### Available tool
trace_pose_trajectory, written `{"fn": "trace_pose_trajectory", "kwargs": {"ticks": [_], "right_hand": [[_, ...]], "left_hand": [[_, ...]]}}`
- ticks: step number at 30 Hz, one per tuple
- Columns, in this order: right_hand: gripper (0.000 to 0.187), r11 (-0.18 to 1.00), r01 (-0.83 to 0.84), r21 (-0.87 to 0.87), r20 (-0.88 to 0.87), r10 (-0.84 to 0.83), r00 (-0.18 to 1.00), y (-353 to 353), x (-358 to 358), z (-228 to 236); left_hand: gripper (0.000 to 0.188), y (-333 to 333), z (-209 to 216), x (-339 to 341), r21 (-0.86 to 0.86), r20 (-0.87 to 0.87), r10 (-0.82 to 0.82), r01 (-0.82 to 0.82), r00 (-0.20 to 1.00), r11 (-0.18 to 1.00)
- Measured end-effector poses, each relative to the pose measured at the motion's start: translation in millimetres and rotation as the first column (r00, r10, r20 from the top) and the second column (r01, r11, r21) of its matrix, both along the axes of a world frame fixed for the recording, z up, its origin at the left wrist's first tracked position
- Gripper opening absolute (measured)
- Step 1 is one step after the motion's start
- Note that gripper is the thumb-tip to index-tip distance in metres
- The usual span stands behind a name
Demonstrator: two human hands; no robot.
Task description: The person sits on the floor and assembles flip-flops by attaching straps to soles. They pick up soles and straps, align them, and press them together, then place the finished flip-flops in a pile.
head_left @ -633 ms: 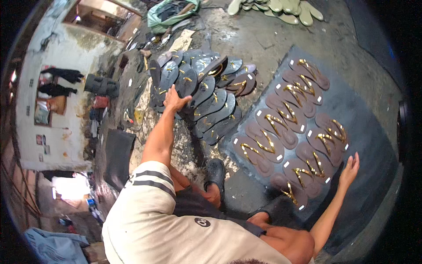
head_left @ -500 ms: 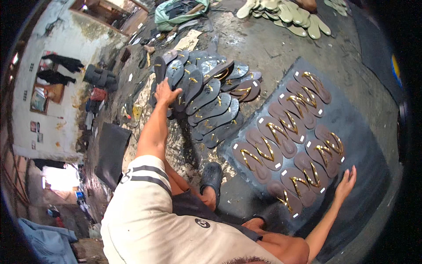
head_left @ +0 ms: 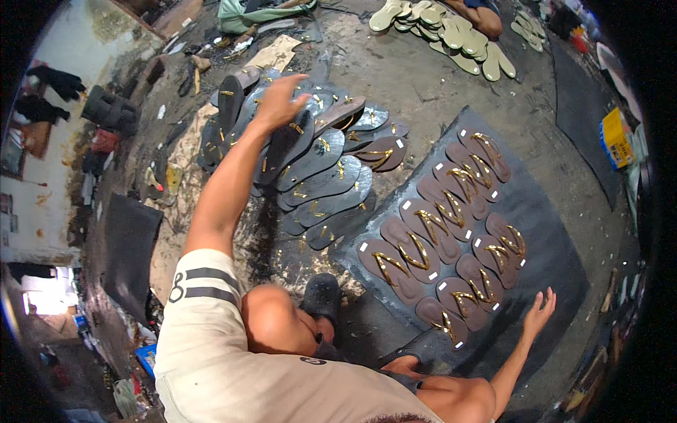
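My left hand [head_left: 281, 106] reaches over a heap of dark flip-flops [head_left: 312, 168], fingers spread and apparently holding nothing. Most of these lie with their black undersides up, gold strap ends showing through them. One brown flip-flop with a gold strap [head_left: 384, 154] lies right side up at the heap's right side. Low on the right, my right hand [head_left: 539, 311] is open beside several brown flip-flops [head_left: 438, 236] with gold straps and small white labels. They are laid out in close rows on a dark sheet [head_left: 546, 236].
Pale green soles [head_left: 462, 39] are piled at the far side, next to another person's bare limb [head_left: 485, 20]. A green sack [head_left: 236, 15] lies at far left. A yellow box [head_left: 616, 138] stands at right. My foot in a black clog [head_left: 324, 296] is below the heap.
My left hand has moved rightward across the heap, off the flip-flop at its left end. The view has shifted; my right hand stays open beside the rows.
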State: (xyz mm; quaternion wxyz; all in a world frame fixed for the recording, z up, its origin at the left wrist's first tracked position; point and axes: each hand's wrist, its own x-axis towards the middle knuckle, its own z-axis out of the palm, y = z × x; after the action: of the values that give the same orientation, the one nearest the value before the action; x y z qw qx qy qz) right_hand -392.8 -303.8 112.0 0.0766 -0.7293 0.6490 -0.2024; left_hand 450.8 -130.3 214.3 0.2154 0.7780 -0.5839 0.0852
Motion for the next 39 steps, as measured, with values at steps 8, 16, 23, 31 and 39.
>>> {"fn": "trace_pose_trajectory", "kwargs": {"ticks": [8, 16, 23, 31, 39], "right_hand": [[0.042, 0.996, -0.074, -0.046, 0.155, 0.08, 0.985, 19.2, 66.8, 40.8], [0.039, 0.998, 0.05, 0.046, 0.207, -0.058, 0.977, 44.6, 53.6, 14.0], [0.039, 0.993, 0.087, 0.077, 0.27, -0.105, 0.957, 52.2, 41.0, 2.7], [0.039, 0.98, -0.073, 0.186, 0.631, -0.062, 0.773, 43.3, 100.8, 33.2], [0.054, 0.789, -0.604, 0.115, 0.993, -0.078, 0.088, 41.6, 189.3, 102.8]], "left_hand": [[0.073, -97.8, -55.6, -51.9, 0.624, -0.017, 0.058, -0.035, 0.998, 0.78], [0.067, -125.2, -108.8, -145.4, 0.705, -0.116, -0.021, 0.097, 0.993, 0.702], [0.063, -111.3, -115.3, -185.7, 0.707, -0.122, 0.075, 0.033, 0.99, 0.706], [0.043, -158.8, -8.5, -313.7, 0.011, -0.727, -0.297, 0.442, 0.62, 0.897], [0.034, -128.9, -9.6, -446.5, -0.211, -0.957, -0.031, 0.62, -0.289, 0.756]]}}
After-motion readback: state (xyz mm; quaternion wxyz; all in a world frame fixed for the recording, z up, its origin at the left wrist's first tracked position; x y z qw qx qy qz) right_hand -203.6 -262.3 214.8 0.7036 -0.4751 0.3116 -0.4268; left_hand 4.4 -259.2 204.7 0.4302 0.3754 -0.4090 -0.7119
